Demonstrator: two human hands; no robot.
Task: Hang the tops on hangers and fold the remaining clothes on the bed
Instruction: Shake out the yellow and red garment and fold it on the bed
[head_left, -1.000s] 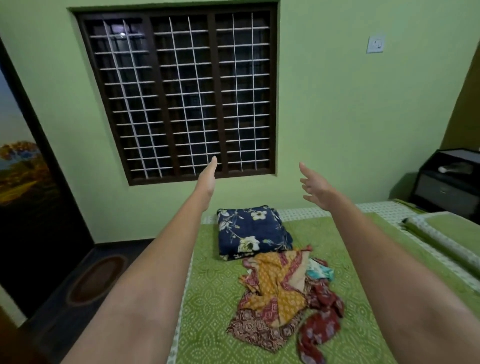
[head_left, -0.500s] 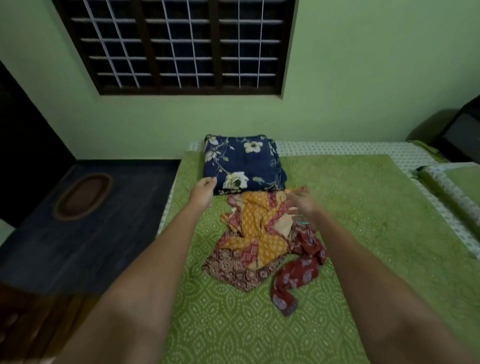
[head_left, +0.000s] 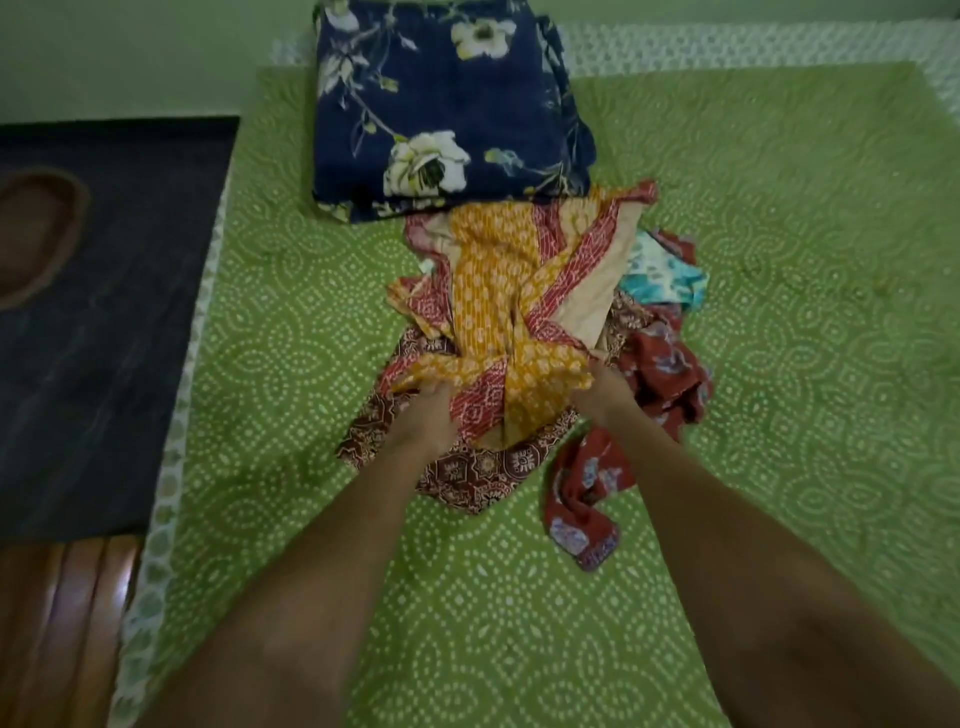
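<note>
The orange-and-red top lies crumpled atop the clothes pile mid-bed; the left hand and right hand both grip its near edge, fingers curled into cloth; a folded navy floral cloth lies just beyond.
</note>
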